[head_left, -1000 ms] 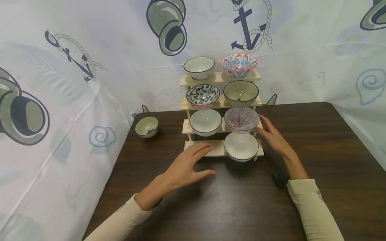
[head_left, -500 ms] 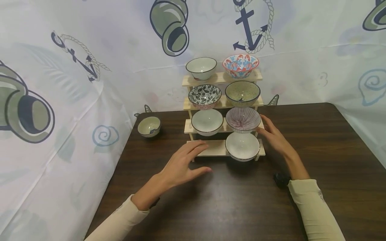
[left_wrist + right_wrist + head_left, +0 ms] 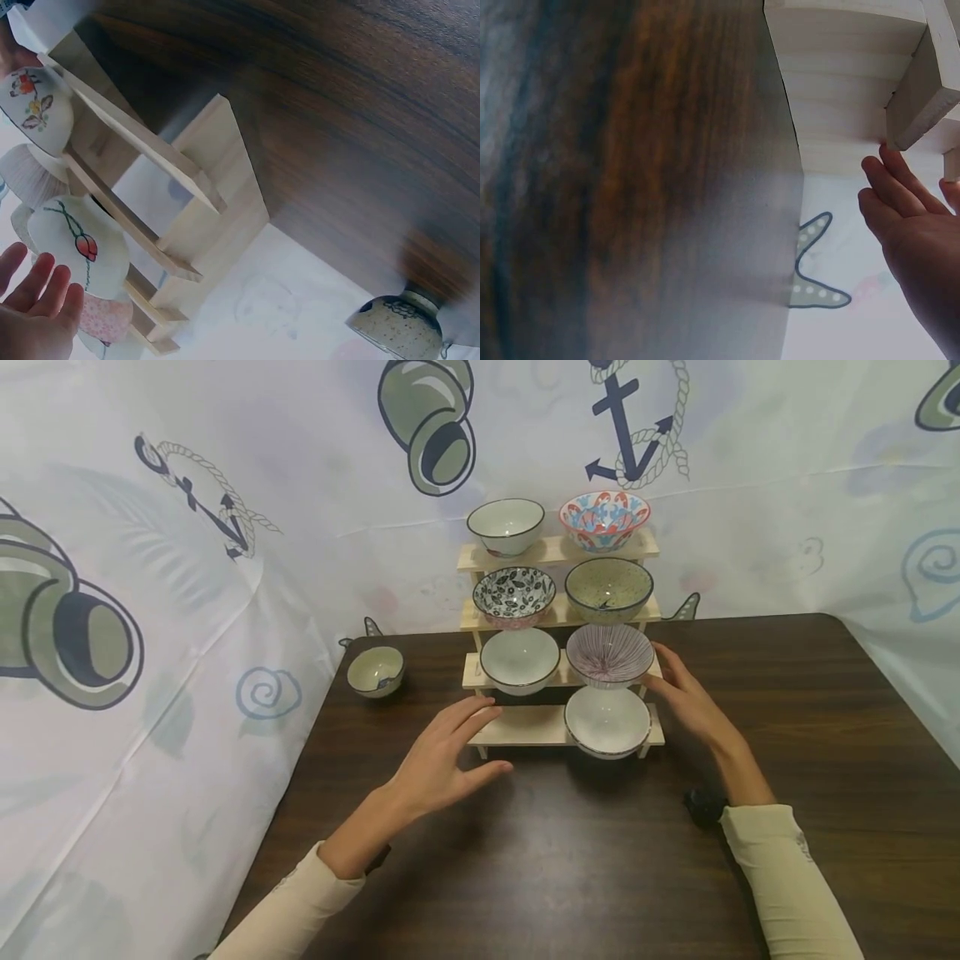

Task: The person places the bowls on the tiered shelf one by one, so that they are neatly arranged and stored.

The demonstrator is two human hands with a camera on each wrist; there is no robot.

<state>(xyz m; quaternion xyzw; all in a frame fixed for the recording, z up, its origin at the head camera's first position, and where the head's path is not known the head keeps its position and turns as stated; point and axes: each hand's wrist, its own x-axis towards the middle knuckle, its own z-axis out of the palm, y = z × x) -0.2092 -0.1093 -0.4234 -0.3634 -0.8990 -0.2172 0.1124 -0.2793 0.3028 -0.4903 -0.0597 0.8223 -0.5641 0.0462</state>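
A tiered wooden rack (image 3: pixel 525 727) carries several bowls in two columns. My left hand (image 3: pixel 438 768) hovers before the left end of its lowest shelf, thumb and fingers spread, holding nothing. Above that bare part sits a plain white bowl (image 3: pixel 521 662); its outside shows a red tulip (image 3: pixel 86 246) in the left wrist view. My right hand (image 3: pixel 693 703) is at the rack's right side, fingertips right at the shelf end beside the purple-striped bowl (image 3: pixel 610 656). Extended fingers (image 3: pixel 892 187) reach the wood in the right wrist view. Below the striped bowl rests a white bowl (image 3: pixel 607 722).
A small beige bowl (image 3: pixel 376 672) stands alone at the table's back left. Higher shelves hold a black floral bowl (image 3: pixel 514 597), a speckled green bowl (image 3: pixel 609 590), a white bowl (image 3: pixel 506 527) and a red-blue patterned bowl (image 3: pixel 604 522). A printed cloth (image 3: pixel 337 460) hangs behind the dark table (image 3: pixel 570 877).
My left hand has drawn left, away from the lowest shelf's middle. The right hand stays at the rack's side, and the bowls keep their places; the head view has shifted slightly.
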